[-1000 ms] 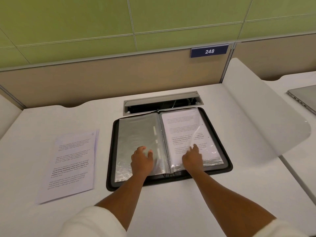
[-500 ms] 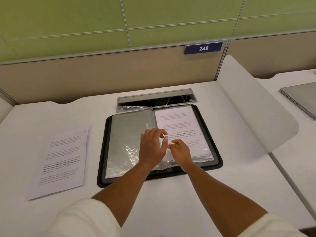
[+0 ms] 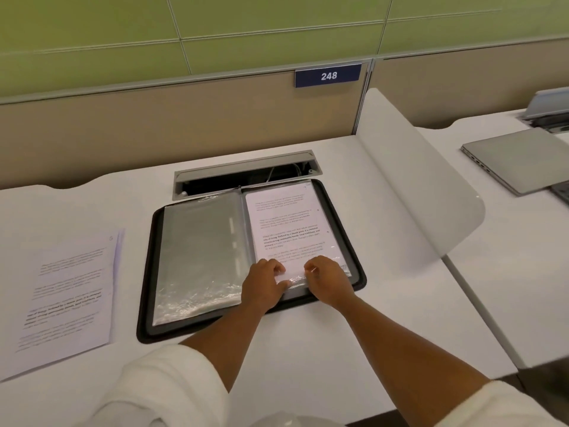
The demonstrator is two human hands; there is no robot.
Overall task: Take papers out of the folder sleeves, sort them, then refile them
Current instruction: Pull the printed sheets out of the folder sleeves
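Note:
A black folder [image 3: 357, 272] lies open on the white desk. Its left page is an empty clear sleeve [image 3: 200, 248]. The right sleeve holds a printed paper [image 3: 289, 223]. My left hand [image 3: 264, 286] and my right hand [image 3: 331, 280] sit side by side at the bottom edge of that right sleeve, fingers curled onto the plastic and paper; the fingertips pinch the sleeve's lower edge. A loose stack of printed papers [image 3: 67, 297] lies on the desk to the left of the folder.
A grey cable tray [image 3: 246, 171] is set into the desk just behind the folder. A curved white divider [image 3: 425, 192] rises on the right. Beyond it, a closed grey laptop [image 3: 517, 158] rests on the neighbouring desk.
My left hand left the empty left sleeve and crossed to the right page. Both hands then slid down to the bottom edge of the right sleeve and took hold there.

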